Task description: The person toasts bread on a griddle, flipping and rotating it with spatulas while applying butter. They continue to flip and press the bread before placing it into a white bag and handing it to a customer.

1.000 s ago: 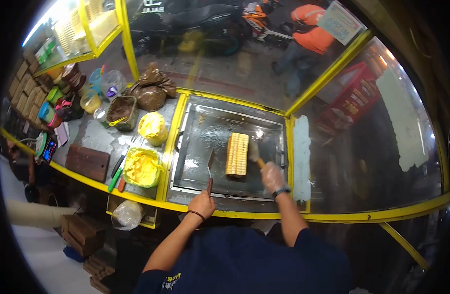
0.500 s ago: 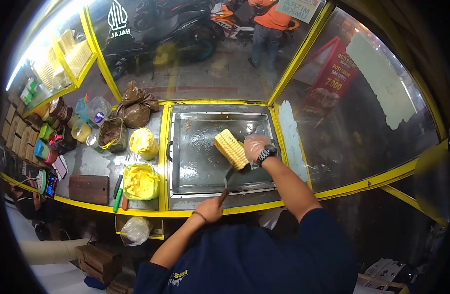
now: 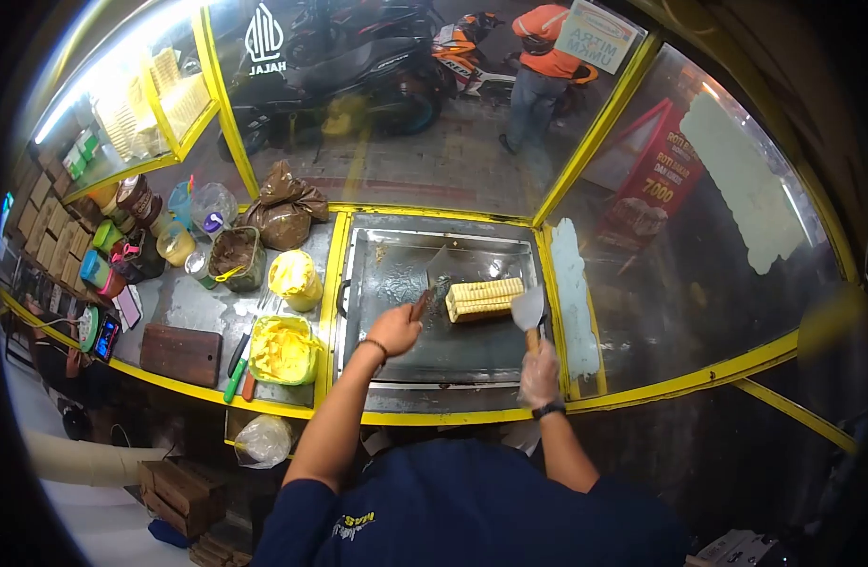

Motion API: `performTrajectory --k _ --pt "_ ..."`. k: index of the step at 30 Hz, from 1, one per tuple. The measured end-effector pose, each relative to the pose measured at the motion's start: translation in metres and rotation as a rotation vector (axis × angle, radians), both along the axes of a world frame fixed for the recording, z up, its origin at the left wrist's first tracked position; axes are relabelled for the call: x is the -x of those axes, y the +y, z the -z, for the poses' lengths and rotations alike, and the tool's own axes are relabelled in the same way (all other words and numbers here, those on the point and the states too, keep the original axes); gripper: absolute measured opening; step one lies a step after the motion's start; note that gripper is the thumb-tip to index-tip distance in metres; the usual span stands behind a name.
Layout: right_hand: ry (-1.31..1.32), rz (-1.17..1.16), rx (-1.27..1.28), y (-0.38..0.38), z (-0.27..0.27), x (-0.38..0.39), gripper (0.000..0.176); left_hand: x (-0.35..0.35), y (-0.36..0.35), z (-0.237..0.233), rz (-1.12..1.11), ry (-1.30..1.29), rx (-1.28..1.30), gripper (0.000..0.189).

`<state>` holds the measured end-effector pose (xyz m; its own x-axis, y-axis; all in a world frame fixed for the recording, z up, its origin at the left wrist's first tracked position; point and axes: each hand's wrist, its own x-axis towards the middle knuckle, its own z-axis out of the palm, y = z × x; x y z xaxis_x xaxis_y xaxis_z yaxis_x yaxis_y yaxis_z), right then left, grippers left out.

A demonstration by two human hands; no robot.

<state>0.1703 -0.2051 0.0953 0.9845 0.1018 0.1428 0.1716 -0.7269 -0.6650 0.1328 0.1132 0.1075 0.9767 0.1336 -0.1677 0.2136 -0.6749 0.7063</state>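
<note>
A block of ridged, pale yellow bread (image 3: 486, 300) lies across the flat metal griddle (image 3: 396, 364), right of its middle. My left hand (image 3: 396, 329) is closed around the dark handle of a spatula (image 3: 422, 304); its thin blade points up the griddle, left of the bread. In a clear plastic glove, my right hand (image 3: 540, 373) grips the light wooden handle of a wide metal scraper (image 3: 528, 307). The scraper's blade is at the bread's right end. The griddle surface looks greasy, with wet streaks.
Left of the griddle stand a tub of yellow spread (image 3: 283, 352), a yellow-filled jar (image 3: 295, 281) and a dark-filled container (image 3: 236, 259). A wooden board (image 3: 181, 354) and knives (image 3: 238, 369) lie nearby. Yellow-framed glass surrounds the counter; a person in orange (image 3: 543, 33) stands outside.
The bread has turned from slanted to nearly level and shifted right. My left hand has moved up with the spatula; my right hand has come down from beside the bread, now showing the scraper.
</note>
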Motion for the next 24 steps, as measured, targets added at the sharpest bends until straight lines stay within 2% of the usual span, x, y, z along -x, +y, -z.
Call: performTrajectory --k 1,4,7,10,11,12,14,15,16,18,20,23,24 --pt "-0.205 -0.006 -0.028 -0.003 0.021 0.011 0.018 -0.014 0.003 0.001 0.007 0.043 -0.089 0.032" --pt "0.1 0.051 -0.11 -0.005 0.059 0.033 0.014 -0.041 0.006 0.011 0.087 0.152 -0.173 0.034" --pt "0.295 0.004 -0.175 -0.001 0.111 0.015 0.012 -0.037 -0.007 0.017 0.177 0.124 -0.208 0.034" --pt "0.171 0.014 0.034 0.027 0.074 -0.003 0.016 -0.018 -0.023 0.014 0.278 0.139 -0.258 0.041" --pt "0.406 -0.132 -0.256 0.027 0.08 -0.017 0.024 -0.008 -0.033 0.016 0.296 0.123 -0.269 0.043" --pt "0.297 -0.164 -0.142 0.032 0.08 -0.026 0.027 0.001 -0.043 0.015 0.311 0.107 -0.279 0.046" --pt "0.074 -0.229 0.091 0.04 0.081 -0.037 0.034 0.024 -0.071 -0.015 0.221 0.272 -0.248 0.046" --pt "0.054 -0.301 0.127 0.038 0.105 -0.046 0.038 0.032 -0.08 0.009 0.172 0.272 -0.238 0.036" --pt "0.032 -0.375 0.165 0.035 0.147 -0.063 0.041 0.04 -0.089 0.013 0.139 0.268 -0.208 0.034" --pt "0.006 -0.449 0.175 0.036 0.149 -0.059 0.048 0.054 -0.103 0.017 0.073 0.26 -0.147 0.033" --pt "-0.004 -0.444 0.118 0.043 0.08 -0.025 0.054 0.068 -0.108 0.019 0.049 0.254 -0.11 0.033" --pt "-0.129 -0.43 0.045 0.045 0.084 0.0 0.056 0.083 -0.107 0.032 0.013 0.193 0.009 0.035" --pt "-0.088 -0.41 0.099 0.05 0.078 0.006 0.057 0.089 -0.102 0.043 0.005 0.165 0.056 0.036"
